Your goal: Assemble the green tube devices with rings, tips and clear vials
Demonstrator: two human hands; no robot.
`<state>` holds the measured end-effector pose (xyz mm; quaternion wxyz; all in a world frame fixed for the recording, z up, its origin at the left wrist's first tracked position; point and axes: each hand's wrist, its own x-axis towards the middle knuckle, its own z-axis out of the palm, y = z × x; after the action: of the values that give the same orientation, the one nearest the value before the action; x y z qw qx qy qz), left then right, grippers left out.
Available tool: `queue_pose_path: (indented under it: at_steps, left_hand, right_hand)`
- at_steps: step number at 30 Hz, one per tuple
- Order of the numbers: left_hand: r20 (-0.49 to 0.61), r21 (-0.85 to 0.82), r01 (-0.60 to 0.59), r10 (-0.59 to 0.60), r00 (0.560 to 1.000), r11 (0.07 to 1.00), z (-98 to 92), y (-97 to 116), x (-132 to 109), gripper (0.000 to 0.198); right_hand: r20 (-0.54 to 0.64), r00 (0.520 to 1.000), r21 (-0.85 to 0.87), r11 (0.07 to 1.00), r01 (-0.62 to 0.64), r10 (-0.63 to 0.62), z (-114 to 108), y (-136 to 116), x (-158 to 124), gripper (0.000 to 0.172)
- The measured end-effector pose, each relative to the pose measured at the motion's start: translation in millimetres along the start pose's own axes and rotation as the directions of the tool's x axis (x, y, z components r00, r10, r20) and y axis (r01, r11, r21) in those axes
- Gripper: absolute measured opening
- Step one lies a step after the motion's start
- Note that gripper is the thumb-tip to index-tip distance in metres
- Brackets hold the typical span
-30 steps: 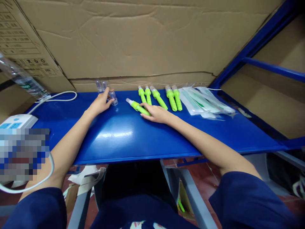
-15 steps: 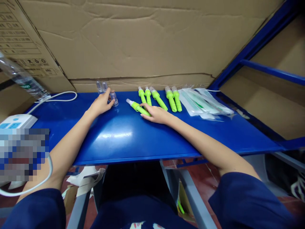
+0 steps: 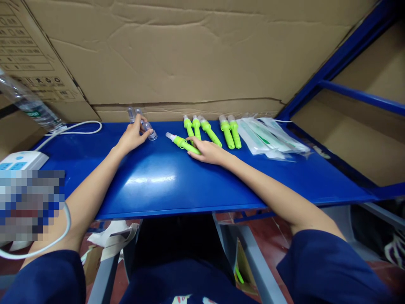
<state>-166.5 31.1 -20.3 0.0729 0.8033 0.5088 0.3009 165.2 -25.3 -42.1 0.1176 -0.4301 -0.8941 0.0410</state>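
Observation:
My left hand (image 3: 132, 136) is closed around a clear plastic cap (image 3: 152, 133), thumb and fingers on its sides. The cap tilts, its rim resting on or just above the blue table. Two more clear caps (image 3: 130, 113) stand behind the fingers, partly hidden. My right hand (image 3: 207, 150) grips a lime-green pen-shaped tube (image 3: 179, 141) with a translucent tip pointing left; the fingers cover its rear end. Just beyond the right hand lie several similar green tubes (image 3: 210, 131), side by side, tips toward the cardboard.
Clear-and-green sealed packets (image 3: 268, 137) lie at the right of the blue table (image 3: 190, 190). On the left are a power strip (image 3: 23, 160), a white cable (image 3: 82, 127) and a clear bottle (image 3: 34, 107). Cardboard (image 3: 190, 55) walls the back; a blue frame (image 3: 335, 63) rises on the right.
The clear cap in my left hand has gone from nearly upright to tilted, and the left fingers have shifted around it. The green tube's tip has moved slightly left and down.

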Motion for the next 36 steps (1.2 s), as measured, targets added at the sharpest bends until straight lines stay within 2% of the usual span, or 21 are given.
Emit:
queue_pose_path:
  at_steps: [4, 9, 12, 18, 26, 31, 36]
  left_hand:
    - [0.003, 0.037, 0.062, -0.062, 0.998, 0.997, -0.5, 1, 0, 0.040]
    - [0.132, 0.201, 0.099, -0.127, 0.983, 0.975, 0.9, 4, -1, 0.035]
    - [0.164, 0.223, 0.104, -0.142, 0.976, 0.969, 2.2, 4, -1, 0.038]
    - [0.209, 0.225, 0.010, -0.058, 0.976, 0.974, 3.2, 2, -1, 0.039]
    - [0.229, 0.265, -0.064, 0.002, 0.973, 0.962, 4.1, -7, 0, 0.048]
    - [0.194, 0.229, -0.106, 0.061, 0.979, 0.968, 8.8, -11, 0, 0.048]
    - [0.147, 0.154, -0.140, 0.117, 0.982, 0.978, 7.2, -2, -1, 0.046]
  right_hand:
    - [0.000, 1.000, 0.005, 1.000, 0.016, -0.016, -1, 0, 0, 0.055]
    - [0.004, 1.000, 0.017, 1.000, 0.001, -0.001, -2, -1, 0, 0.056]
    - [0.036, 0.999, 0.011, 0.999, -0.036, 0.036, -4, -3, 1, 0.055]
    - [0.078, 0.994, -0.001, 0.997, -0.072, 0.072, -6, -6, 1, 0.050]
    - [0.038, 0.998, 0.003, 0.999, -0.054, 0.054, -4, -1, 1, 0.047]
    - [0.027, 0.999, -0.012, 0.999, -0.037, 0.037, -5, 0, 0, 0.049]
    - [-0.029, 0.999, -0.026, 1.000, 0.015, -0.015, -8, 2, -3, 0.051]
